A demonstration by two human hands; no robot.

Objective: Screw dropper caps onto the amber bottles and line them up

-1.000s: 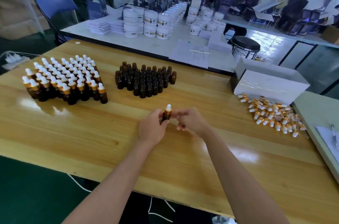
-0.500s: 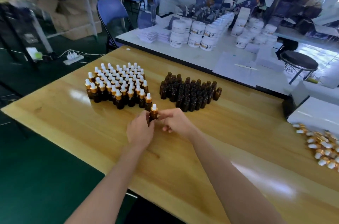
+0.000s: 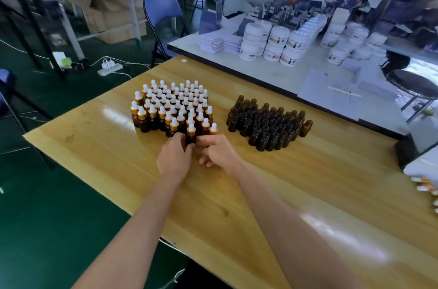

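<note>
- Dropper-capped bottle (image 3: pixel 191 135): one, upright, white bulb and gold collar showing above the fingers. It stood at the near edge of the capped block, just beside the front row. Fingers hid its base, so whether it rested on the table could not be told.
- Left hand (image 3: pixel 174 160): back of the hand upward, thumb and fingers curled round the bottle's amber body.
- Right hand (image 3: pixel 219 153): to the right of the bottle, fingers loosely curled, foremost fingertips at the bottle's side. Whether they pinched it or only lay beside it could not be told.
- Capped bottles (image 3: pixel 170 106): a dense block in rows, left of centre on the table. Judged the finished portion, roughly half of the bottles in view.
- Uncapped bottles (image 3: pixel 267 125): a tight cluster of open-necked amber bottles, well apart to the right of the block. Judged the work left.
- Loose dropper caps (image 3: pixel 426 188): a few showing at the right edge of the view, the rest cut off.
- Step judged in hand: setting the bottle into line.
- Wooden table (image 3: pixel 237 205): bore all of the above.
</note>
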